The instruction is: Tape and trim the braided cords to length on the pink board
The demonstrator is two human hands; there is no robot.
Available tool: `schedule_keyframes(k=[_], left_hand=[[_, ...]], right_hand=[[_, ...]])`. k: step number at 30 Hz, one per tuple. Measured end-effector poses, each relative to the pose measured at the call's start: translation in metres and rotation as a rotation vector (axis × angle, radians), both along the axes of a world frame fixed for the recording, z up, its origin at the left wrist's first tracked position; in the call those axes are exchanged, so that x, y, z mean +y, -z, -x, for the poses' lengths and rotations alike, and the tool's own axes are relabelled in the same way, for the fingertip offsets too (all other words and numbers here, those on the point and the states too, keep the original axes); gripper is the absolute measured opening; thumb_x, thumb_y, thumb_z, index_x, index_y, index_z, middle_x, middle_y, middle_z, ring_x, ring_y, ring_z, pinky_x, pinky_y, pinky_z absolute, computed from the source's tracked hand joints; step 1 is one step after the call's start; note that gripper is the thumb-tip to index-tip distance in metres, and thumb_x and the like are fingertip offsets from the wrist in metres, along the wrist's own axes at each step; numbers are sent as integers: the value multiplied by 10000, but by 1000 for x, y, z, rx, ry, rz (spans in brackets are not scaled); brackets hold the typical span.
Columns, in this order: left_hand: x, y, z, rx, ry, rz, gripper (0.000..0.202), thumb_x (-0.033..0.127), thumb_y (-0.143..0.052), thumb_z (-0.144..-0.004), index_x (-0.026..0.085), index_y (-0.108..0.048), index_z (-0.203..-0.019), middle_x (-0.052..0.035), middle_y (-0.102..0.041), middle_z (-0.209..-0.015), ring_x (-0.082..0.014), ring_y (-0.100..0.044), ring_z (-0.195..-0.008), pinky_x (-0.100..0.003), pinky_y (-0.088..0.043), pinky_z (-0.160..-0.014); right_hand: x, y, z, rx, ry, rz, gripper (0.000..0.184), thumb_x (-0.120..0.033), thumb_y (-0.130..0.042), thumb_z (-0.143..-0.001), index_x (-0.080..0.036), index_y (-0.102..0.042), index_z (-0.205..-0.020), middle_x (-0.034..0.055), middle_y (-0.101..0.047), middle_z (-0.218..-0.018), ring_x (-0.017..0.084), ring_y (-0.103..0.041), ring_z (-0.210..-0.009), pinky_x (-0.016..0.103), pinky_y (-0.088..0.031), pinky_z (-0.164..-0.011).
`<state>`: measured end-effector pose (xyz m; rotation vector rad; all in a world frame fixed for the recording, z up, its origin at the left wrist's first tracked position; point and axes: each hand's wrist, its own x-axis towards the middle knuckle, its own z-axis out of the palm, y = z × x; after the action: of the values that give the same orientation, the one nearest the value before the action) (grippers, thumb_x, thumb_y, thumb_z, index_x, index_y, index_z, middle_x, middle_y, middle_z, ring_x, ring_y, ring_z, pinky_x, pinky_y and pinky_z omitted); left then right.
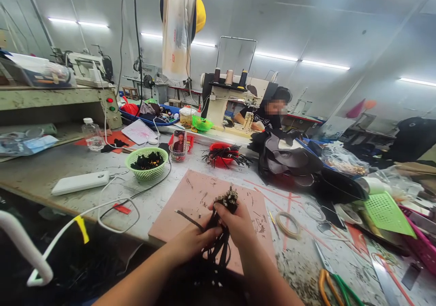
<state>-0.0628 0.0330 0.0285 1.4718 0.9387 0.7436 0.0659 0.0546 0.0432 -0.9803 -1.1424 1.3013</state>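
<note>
Both hands meet over a pink cutting board [190, 197] on the worktable. My right hand [240, 226] is closed round a bundle of black cords with metal tips [229, 200], the tips sticking up above my fingers. My left hand [192, 240] pinches the hanging black strands [218, 251] lower down; one loose strand trails left across the board.
A green basket [147, 163] of black parts, a red tray [223, 155] of more cords, a phone [179, 141], a white power bank [81, 182] with cable, tape rolls [288, 224] and orange-handled scissors [329, 281] lie around. Another person [269, 115] sits at a sewing machine [235, 94] behind.
</note>
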Motion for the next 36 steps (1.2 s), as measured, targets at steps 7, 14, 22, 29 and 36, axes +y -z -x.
schedule_keyframes(k=[7, 14, 22, 29, 36], left_hand=[[4, -15, 6, 257, 107, -124, 185, 166, -529, -636, 225, -664, -748, 35, -575, -590, -156, -523, -552, -232, -384, -502], [6, -24, -4, 331, 183, -172, 173, 156, -538, -599, 243, -631, -483, 21, -546, -423, -161, -483, -393, -244, -363, -384], [24, -34, 1, 229, 102, -319, 470, 231, -731, -511, 172, -650, -971, -54, -672, -937, -258, -596, -868, -350, -486, -784], [25, -70, -21, 45, 69, -394, 411, 138, -594, -599, 205, -627, -1003, -61, -637, -1049, -265, -543, -1042, -365, -426, -916], [19, -31, -40, 198, -156, -130, 94, 183, -559, -557, 215, -578, -470, 0, -530, -413, -249, -589, -563, -352, -489, -552]], right_hand=[[-3, -12, -7, -247, -221, -111, 186, -195, -645, -634, -200, -654, -819, -48, -566, -585, 105, -508, -534, 212, -399, -506], [-5, -15, -5, -484, -343, -157, 125, -164, -694, -566, -174, -587, -630, -54, -512, -573, 110, -458, -574, 205, -347, -512], [-6, -23, -9, -451, -222, -376, 120, -274, -490, -789, -189, -528, -713, -4, -535, -701, 146, -486, -667, 267, -403, -631], [-5, -67, -14, -837, -59, -731, 90, -133, -583, -697, -195, -561, -757, 84, -516, -1201, 244, -429, -1094, 422, -318, -943], [-5, -53, -22, -570, 273, -638, 554, -270, -618, -695, -254, -447, -1222, 29, -622, -861, 184, -574, -752, 326, -455, -745]])
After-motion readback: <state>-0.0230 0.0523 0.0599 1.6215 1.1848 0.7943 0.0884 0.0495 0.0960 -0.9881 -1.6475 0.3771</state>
